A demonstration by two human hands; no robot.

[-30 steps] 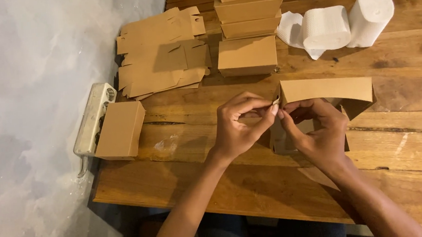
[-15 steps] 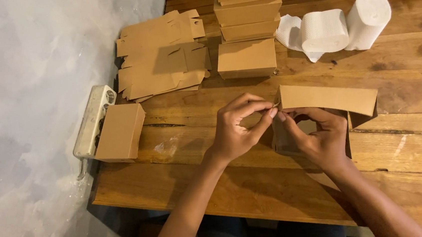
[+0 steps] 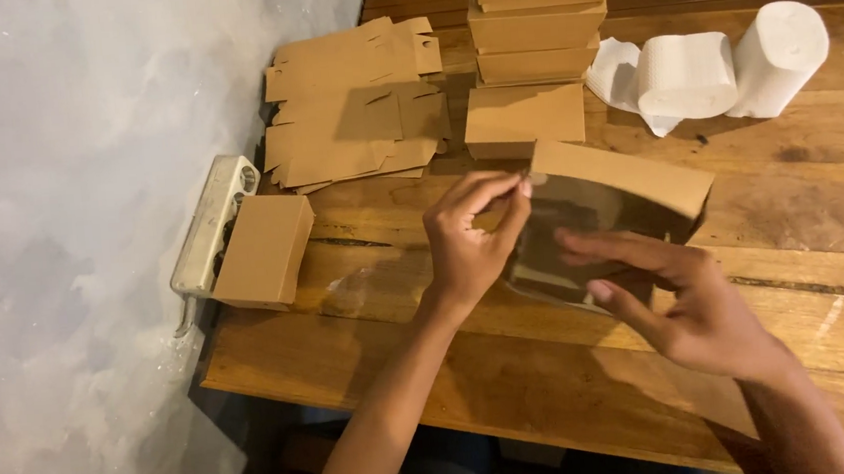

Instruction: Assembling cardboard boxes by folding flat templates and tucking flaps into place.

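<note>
A brown cardboard box with a clear plastic window is held just above the wooden table. My left hand pinches its left edge near the top flap between thumb and fingers. The fingers of my right hand are spread flat under and against the window side, supporting the box from the front. The box is tilted, with its window facing me.
Flat unfolded box blanks lie at the back left. A stack of folded boxes stands behind, one more in front of it. A closed box sits by a white power strip. White paper rolls lie at the right.
The box has been turned so its clear window faces me. My right hand has opened flat against it; my left hand keeps its pinch on the left edge.
</note>
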